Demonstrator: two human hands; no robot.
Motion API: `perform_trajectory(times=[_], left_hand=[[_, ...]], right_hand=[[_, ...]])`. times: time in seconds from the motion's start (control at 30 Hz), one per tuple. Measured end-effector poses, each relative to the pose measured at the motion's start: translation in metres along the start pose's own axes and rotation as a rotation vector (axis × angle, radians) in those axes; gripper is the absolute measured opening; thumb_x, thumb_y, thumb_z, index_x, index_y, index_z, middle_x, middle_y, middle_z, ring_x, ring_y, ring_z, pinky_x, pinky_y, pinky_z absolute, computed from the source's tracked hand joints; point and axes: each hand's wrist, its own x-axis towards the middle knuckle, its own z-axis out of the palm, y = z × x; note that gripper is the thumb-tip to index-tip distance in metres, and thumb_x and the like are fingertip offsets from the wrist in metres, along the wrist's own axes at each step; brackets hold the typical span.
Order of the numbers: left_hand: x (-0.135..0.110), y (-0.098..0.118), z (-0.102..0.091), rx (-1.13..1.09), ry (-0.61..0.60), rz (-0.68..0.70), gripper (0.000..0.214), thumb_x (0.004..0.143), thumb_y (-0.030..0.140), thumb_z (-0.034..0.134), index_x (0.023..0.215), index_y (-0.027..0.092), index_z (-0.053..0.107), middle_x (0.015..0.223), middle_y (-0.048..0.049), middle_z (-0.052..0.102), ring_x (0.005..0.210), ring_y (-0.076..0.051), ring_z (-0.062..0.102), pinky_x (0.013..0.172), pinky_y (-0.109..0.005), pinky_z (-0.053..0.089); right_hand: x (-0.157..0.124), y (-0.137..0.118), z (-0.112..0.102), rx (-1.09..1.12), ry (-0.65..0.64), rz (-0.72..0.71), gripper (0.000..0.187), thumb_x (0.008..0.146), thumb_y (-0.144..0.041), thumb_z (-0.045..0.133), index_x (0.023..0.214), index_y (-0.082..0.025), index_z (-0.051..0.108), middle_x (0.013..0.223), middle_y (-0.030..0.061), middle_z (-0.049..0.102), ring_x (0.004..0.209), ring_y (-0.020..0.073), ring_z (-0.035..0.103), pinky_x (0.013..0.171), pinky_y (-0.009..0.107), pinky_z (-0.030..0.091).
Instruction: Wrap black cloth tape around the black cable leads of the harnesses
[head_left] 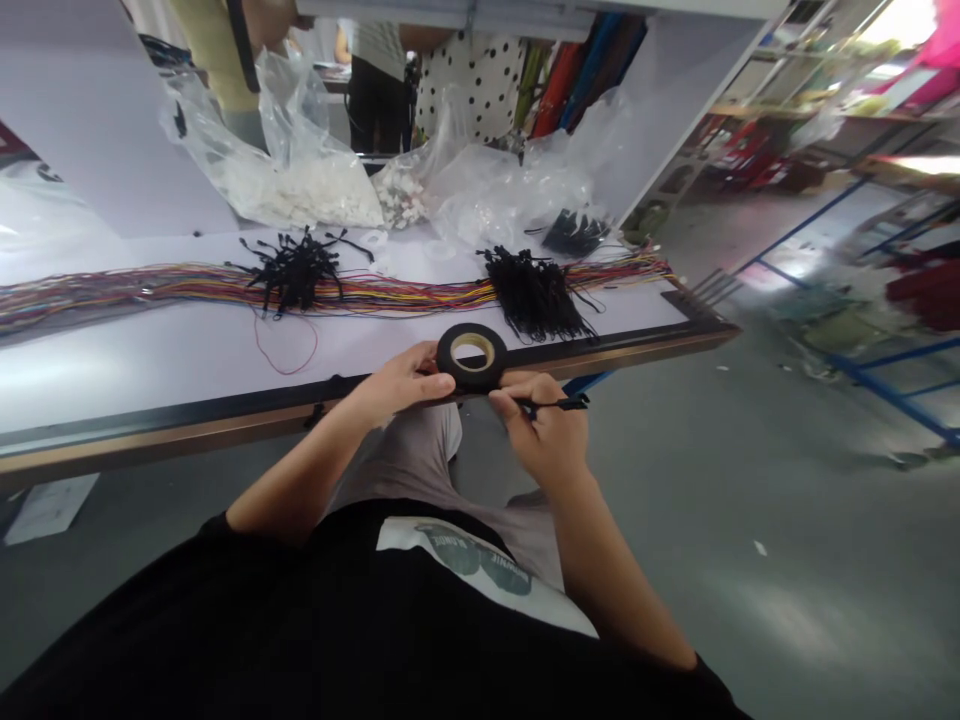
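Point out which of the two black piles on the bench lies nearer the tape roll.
The right-hand black pile, just beyond the tape roll; the other black pile sits farther left.

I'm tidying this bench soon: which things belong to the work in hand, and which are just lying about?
In hand:
black tape roll, left hand
thin black piece, right hand

Apparently lying by:
two black bundles, perhaps related
coloured wires
clear plastic bags

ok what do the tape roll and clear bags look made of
Tape roll: matte black, cloth or plastic unclear, showing little shine; its tan core is perhaps cardboard, by colour. Clear bags: likely glossy plastic film, given the creases, highlights and see-through sides.
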Motion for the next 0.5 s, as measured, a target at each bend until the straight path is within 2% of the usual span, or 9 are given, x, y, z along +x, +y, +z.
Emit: perform_trajectory(times=[0.1,0.2,0.27,0.33,0.43,0.5], left_hand=[[0.009,0.002,-0.008,-0.108,-0.185,-0.017,0.059,0.052,0.057,0.075,0.091,0.015,0.063,0.092,-0.0100,0.065,0.092,-0.023,0.060,0.077,-0.032,0.047],[0.012,-0.001,-0.008,-0.244,-0.294,-0.079,0.062,0.045,0.050,0.080,0.094,0.016,0.063,0.086,-0.0086,0.066,0.081,-0.022,0.063,0.069,-0.031,0.050],[0.011,-0.001,-0.003,-0.301,-0.310,-0.074,0.066,0.042,0.040,0.082,0.100,0.018,0.061,0.089,-0.0080,0.066,0.081,-0.021,0.063,0.065,-0.030,0.051],[0.009,0.000,0.003,-0.300,-0.309,-0.077,0.061,0.044,0.036,0.082,0.098,0.017,0.061,0.085,-0.0076,0.065,0.074,-0.019,0.063,0.057,-0.027,0.050],[0.002,0.005,0.011,-0.263,-0.287,-0.122,0.044,0.051,0.042,0.076,0.081,0.014,0.060,0.065,-0.0044,0.060,0.052,-0.013,0.055,0.042,-0.023,0.041],[-0.005,0.008,0.014,-0.232,-0.220,-0.096,0.038,0.057,0.046,0.072,0.072,0.014,0.057,0.055,0.0001,0.053,0.045,-0.009,0.047,0.041,-0.022,0.035]], right_hand=[[0.001,-0.004,-0.001,0.070,-0.085,-0.012,0.015,0.081,-0.032,0.053,0.068,-0.024,0.055,0.081,0.0021,0.070,0.074,0.0169,0.065,0.067,0.031,0.050],[0.001,-0.005,-0.002,0.202,-0.105,0.059,0.017,0.081,-0.034,0.055,0.067,-0.023,0.056,0.081,0.0021,0.070,0.074,0.0167,0.065,0.067,0.031,0.050],[0.000,-0.004,-0.002,0.296,-0.103,0.123,0.018,0.080,-0.034,0.056,0.066,-0.022,0.055,0.080,0.0017,0.069,0.073,0.0162,0.065,0.066,0.031,0.050],[-0.001,-0.004,-0.002,0.338,-0.103,0.172,0.018,0.078,-0.033,0.058,0.065,-0.021,0.055,0.077,0.0010,0.069,0.070,0.0153,0.064,0.064,0.030,0.049],[-0.003,-0.003,-0.001,0.287,-0.055,0.240,0.019,0.075,-0.032,0.061,0.061,-0.021,0.055,0.071,0.0002,0.068,0.066,0.0148,0.063,0.062,0.029,0.047],[-0.004,-0.002,0.001,0.283,0.012,0.316,0.021,0.074,-0.034,0.062,0.060,-0.020,0.054,0.066,-0.0001,0.066,0.063,0.0150,0.062,0.060,0.029,0.046]])
